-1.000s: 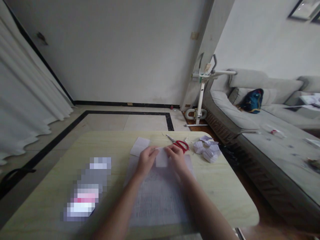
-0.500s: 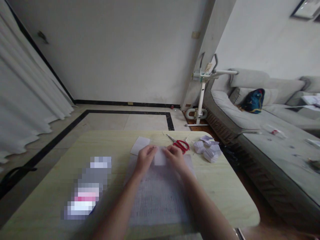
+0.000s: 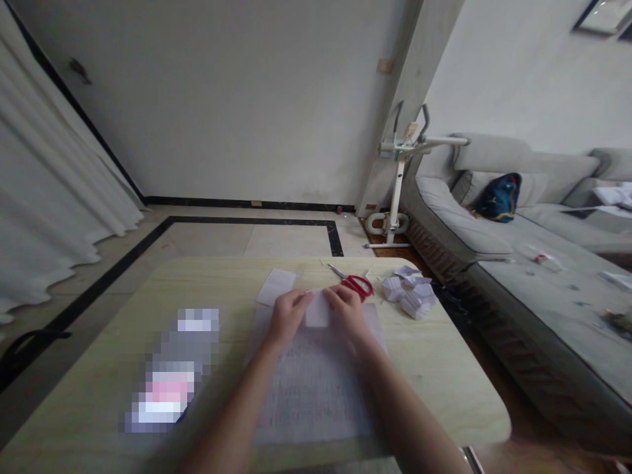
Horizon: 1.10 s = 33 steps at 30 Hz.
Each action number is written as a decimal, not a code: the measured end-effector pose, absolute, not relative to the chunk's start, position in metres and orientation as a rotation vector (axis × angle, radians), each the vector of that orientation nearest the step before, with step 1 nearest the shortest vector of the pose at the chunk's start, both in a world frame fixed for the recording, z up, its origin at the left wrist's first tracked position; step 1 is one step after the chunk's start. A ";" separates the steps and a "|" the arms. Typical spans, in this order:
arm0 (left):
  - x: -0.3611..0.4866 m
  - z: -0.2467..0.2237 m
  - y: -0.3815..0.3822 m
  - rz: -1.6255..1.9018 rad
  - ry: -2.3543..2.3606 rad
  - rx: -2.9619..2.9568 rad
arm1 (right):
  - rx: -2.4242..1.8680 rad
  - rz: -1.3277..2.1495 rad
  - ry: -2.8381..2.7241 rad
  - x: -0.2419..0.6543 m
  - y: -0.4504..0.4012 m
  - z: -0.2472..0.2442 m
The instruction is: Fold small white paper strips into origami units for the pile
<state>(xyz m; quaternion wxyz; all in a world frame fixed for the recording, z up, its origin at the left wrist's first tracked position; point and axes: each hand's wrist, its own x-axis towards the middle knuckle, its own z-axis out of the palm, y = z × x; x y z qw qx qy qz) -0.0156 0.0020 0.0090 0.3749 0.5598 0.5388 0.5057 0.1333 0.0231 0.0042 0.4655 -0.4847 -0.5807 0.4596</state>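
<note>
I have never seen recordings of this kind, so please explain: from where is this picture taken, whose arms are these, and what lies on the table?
There is no machine here. The picture comes from a camera worn on a person's head, looking forward and down, so the two bare arms entering from below are that person's own. The left hand and the right hand hold a small white piece of paper between them, above a large printed sheet lying on a pale wooden table. Behind the hands lie another small paper piece, red-handled scissors and a heap of folded white paper shapes. A blurred-out patch covers something on the table's left side; what it is cannot be told. A grey sofa stands to the right.
</note>
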 end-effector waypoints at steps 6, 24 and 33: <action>-0.015 0.009 0.002 1.337 1.445 1.419 | -1.176 1.108 -1.471 0.132 0.022 0.005; -0.024 0.012 0.004 1.463 1.578 1.306 | -1.196 0.988 -1.853 0.127 0.019 0.003; -0.028 0.010 0.006 1.487 1.618 1.264 | -1.062 1.081 -1.835 0.127 0.020 0.003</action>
